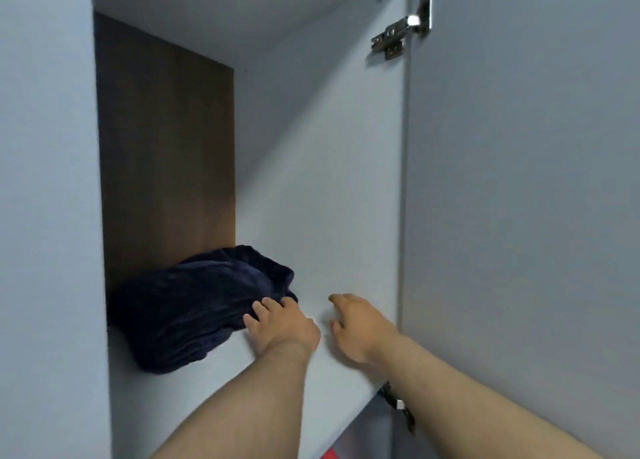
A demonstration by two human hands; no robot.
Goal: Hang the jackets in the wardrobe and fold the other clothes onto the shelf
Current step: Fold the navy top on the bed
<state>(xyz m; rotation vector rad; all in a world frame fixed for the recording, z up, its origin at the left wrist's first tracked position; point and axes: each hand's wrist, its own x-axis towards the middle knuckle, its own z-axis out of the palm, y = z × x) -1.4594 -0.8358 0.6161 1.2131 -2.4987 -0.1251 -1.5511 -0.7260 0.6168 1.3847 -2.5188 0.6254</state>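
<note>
A dark navy folded garment (194,306) lies on the white wardrobe shelf (214,399), pushed against the left wall and the brown back panel. My left hand (282,323) rests at the garment's right edge, fingertips touching the fabric, fingers spread and not gripping it. My right hand (360,327) hovers just to the right over the bare shelf, fingers loosely apart, holding nothing, close to the wardrobe's right side wall.
The brown back panel (166,167) closes the compartment. The open door (519,198) hangs on the right with a metal hinge (401,30) up top and another hinge (398,403) below. A red item (329,454) peeks out under the shelf.
</note>
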